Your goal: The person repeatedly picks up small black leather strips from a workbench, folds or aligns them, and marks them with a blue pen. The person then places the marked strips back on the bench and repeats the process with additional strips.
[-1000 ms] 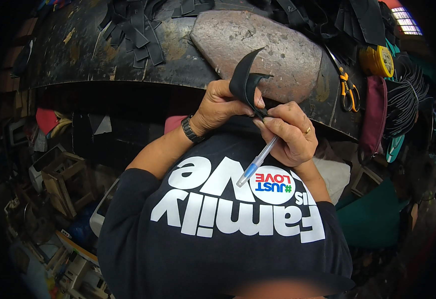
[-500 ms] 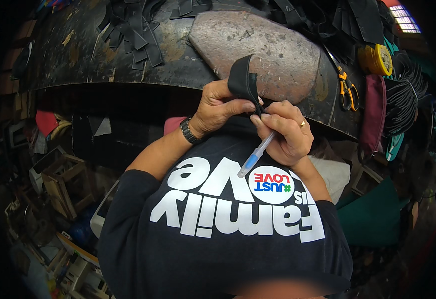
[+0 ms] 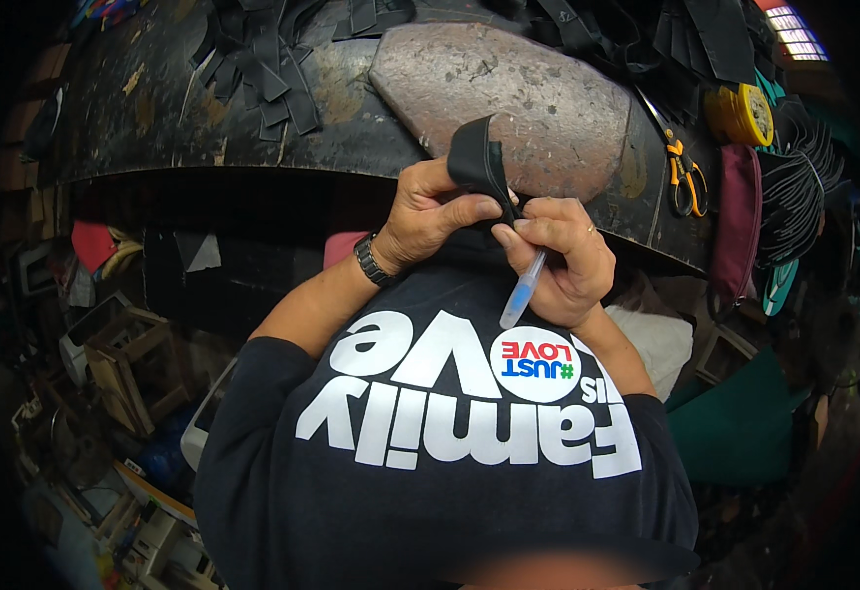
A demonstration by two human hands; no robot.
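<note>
My left hand [image 3: 437,208], with a dark watch on its wrist, is closed on a black strip [image 3: 476,157] that looks like leather or a similar sheet material. The strip curves up and over in a loop above my fingers. Close beside it, my right hand [image 3: 569,258], wearing a ring, grips a clear pen [image 3: 522,295] with blue inside its barrel. The pen's rear end points down toward my shirt. Its tip is hidden among my fingers at the strip's lower end, so I cannot tell whether it touches the strip.
A worn, brownish slab [image 3: 508,98] lies on the dark workbench [image 3: 174,123] just beyond my hands. Bunches of black strips [image 3: 267,84] sit farther back. To the right are orange-handled scissors [image 3: 683,182], a yellow roll [image 3: 740,115], a maroon pouch [image 3: 737,221] and black cords [image 3: 799,187].
The pen's rear end has swung to the right and slightly up, and my right fingers have shifted a little. My left hand still holds the strip in nearly the same place.
</note>
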